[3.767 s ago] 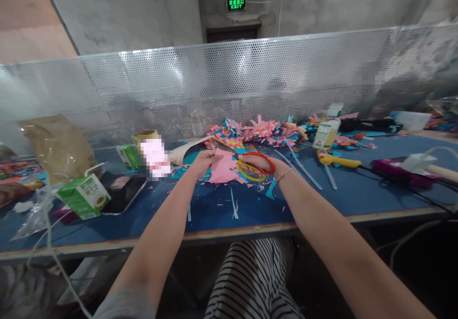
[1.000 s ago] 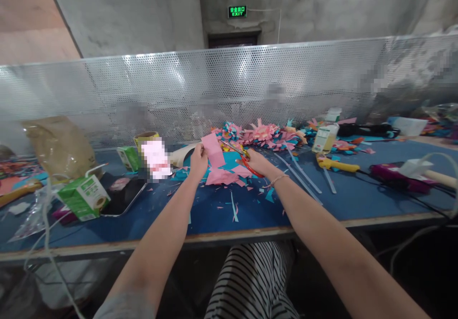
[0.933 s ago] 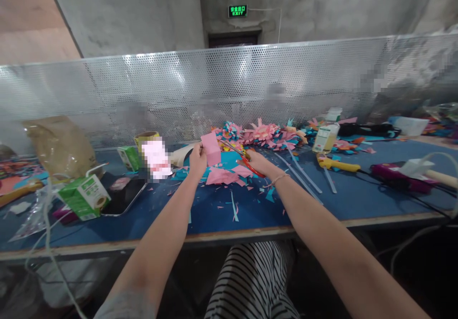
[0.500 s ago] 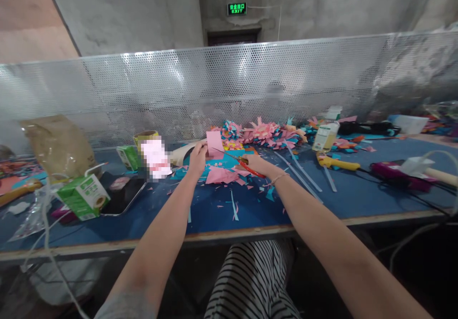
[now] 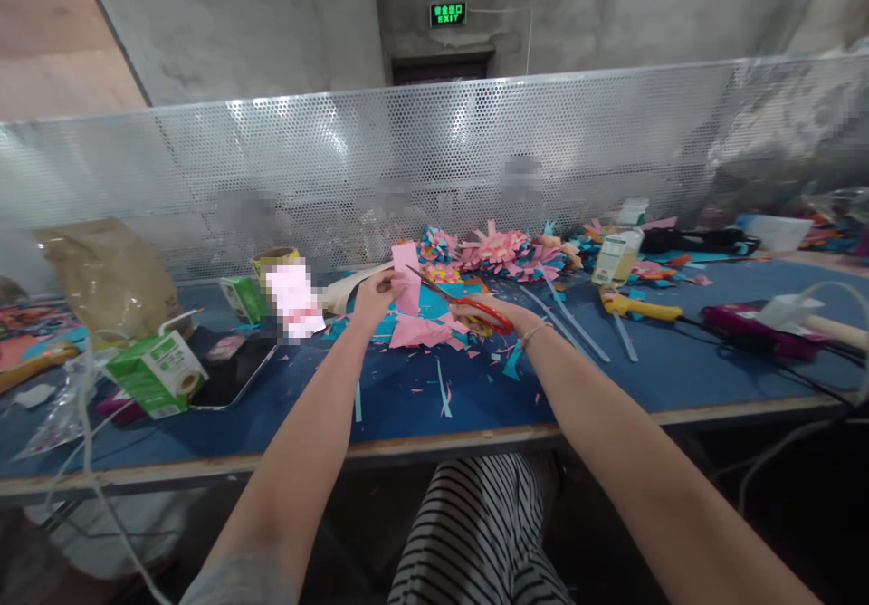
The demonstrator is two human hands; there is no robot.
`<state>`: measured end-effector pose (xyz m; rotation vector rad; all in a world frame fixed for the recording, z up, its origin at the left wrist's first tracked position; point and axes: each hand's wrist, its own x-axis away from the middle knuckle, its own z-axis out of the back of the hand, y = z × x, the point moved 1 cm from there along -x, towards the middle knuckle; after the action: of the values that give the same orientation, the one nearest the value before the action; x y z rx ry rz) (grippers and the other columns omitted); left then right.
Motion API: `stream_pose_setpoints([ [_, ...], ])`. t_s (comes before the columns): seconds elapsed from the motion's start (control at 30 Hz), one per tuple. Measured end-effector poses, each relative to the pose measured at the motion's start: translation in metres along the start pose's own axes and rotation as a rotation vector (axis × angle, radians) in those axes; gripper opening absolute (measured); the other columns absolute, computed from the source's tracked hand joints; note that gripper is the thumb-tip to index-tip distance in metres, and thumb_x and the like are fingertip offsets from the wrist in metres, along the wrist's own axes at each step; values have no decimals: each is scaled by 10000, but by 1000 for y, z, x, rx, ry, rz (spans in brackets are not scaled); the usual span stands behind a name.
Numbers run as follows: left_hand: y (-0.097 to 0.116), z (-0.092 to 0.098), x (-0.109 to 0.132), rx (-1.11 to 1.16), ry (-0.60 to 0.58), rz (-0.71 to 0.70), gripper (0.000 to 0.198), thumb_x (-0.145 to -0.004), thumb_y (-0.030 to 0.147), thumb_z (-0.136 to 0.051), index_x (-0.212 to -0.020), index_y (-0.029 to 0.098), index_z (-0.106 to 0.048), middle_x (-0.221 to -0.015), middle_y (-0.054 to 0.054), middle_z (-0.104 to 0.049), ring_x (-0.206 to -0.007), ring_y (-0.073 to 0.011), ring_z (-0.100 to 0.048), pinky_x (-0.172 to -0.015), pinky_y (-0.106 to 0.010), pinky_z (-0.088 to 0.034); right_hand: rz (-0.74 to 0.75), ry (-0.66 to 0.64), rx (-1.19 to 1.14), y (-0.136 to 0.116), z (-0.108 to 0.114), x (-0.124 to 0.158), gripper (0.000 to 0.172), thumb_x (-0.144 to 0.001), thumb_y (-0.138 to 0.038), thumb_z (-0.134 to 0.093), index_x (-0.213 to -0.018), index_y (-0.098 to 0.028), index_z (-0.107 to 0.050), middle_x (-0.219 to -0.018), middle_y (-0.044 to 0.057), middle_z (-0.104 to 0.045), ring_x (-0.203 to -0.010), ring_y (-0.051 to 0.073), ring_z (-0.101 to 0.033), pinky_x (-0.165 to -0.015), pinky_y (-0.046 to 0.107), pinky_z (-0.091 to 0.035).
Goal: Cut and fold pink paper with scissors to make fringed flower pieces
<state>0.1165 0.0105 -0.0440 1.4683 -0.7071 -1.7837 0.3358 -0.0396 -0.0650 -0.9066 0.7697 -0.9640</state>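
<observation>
My left hand (image 5: 378,293) is closed on a pink piece of paper (image 5: 405,265), pinching it by its left side and holding it upright above the table. In my right hand (image 5: 490,312) are scissors with red handles (image 5: 501,320), their blades pointing left towards the paper's right edge. Whether the blades touch the paper I cannot tell. Beneath both hands lie pink paper pieces (image 5: 422,332) and blue paper (image 5: 434,302), with small scraps scattered around. Finished-looking pink and blue paper flowers (image 5: 502,247) are heaped just behind.
Left of my hands stand a phone with a bright blurred screen (image 5: 294,299), a green drink carton (image 5: 159,374) and a dark tablet-like device (image 5: 234,374). To the right are clear glue sticks (image 5: 577,324), a yellow glue gun (image 5: 642,308) and a bottle (image 5: 616,258). A perforated metal panel (image 5: 326,179) closes off the back.
The scissors have turned, their handles now lower right and the blades angled up to the left. The pink paper has tilted and looks narrower.
</observation>
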Motion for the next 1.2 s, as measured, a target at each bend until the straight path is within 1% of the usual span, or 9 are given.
stream_pose_setpoints([
  [0.03, -1, 0, 0, 20, 3, 17, 289, -567, 289, -668, -820, 153, -634, -772, -32, -635, -653, -125, -558, -618, -264, -464, -19, -118, -41, -3, -1, 4, 402, -664, -571, -539, -580, -178, -517, -429, -36, -421, -366, 93, -384, -362, 238, -297],
  [0.1, -2, 1, -1, 40, 24, 40, 294, -558, 308, -676, -803, 149, -644, -738, -27, -631, -614, -112, -538, -593, -254, -453, -25, -166, -85, -9, 0, 10, 388, -700, -560, -510, -632, -179, -540, -467, -26, -445, -390, 92, -405, -373, 238, -312],
  [0.27, 4, 1, 1, 113, 54, 29, 360, -551, 290, -682, -879, 151, -639, -774, -32, -630, -662, -113, -544, -611, -242, -447, -32, -133, -115, -17, 4, 17, 384, -690, -543, -539, -617, -167, -567, -452, -12, -463, -381, 102, -422, -370, 251, -335],
  [0.43, 5, 0, 2, 75, -12, 18, 419, -555, 271, -666, -954, 153, -619, -753, -21, -619, -658, -108, -532, -624, -249, -446, -10, -177, -139, -20, 1, 18, 370, -712, -529, -523, -624, -171, -558, -485, -10, -466, -395, 90, -407, -382, 246, -338],
  [0.63, -6, -1, -1, 0, -27, -49, 344, -580, 309, -661, -888, 159, -629, -754, -21, -619, -648, -116, -526, -607, -257, -438, -78, -190, -174, -18, -3, 18, 351, -691, -534, -536, -679, -183, -561, -526, -18, -441, -432, 84, -383, -402, 235, -341],
  [0.77, 0, -1, 1, -82, -30, -83, 249, -602, 327, -658, -793, 169, -636, -769, -24, -615, -666, -118, -522, -647, -268, -437, -41, -233, -189, -18, -3, 18, 360, -698, -540, -527, -676, -182, -558, -515, -26, -434, -422, 77, -361, -387, 222, -314],
  [0.9, 9, 0, 3, -168, -19, -155, 165, -611, 317, -654, -704, 182, -632, -836, -34, -611, -817, -149, -534, -762, -297, -427, -19, -277, -152, -18, -2, 17, 386, -709, -557, -506, -671, -176, -558, -494, -28, -430, -422, 79, -369, -372, 214, -307],
  [0.97, 11, -1, 4, -115, -41, -147, 169, -602, 318, -658, -684, 176, -616, -837, -35, -608, -851, -157, -537, -779, -304, -424, -4, -324, -160, -18, -2, 16, 387, -718, -557, -496, -662, -176, -543, -496, -31, -426, -422, 77, -368, -373, 211, -303],
  [1.2, 11, -9, 6, 188, -160, 33, 333, -532, 299, -705, -793, 158, -554, -742, -3, -604, -682, -120, -554, -660, -274, -441, 9, -446, -231, -18, -2, 17, 398, -766, -541, -446, -687, -156, -508, -502, -38, -413, -422, 64, -350, -394, 199, -311],
])
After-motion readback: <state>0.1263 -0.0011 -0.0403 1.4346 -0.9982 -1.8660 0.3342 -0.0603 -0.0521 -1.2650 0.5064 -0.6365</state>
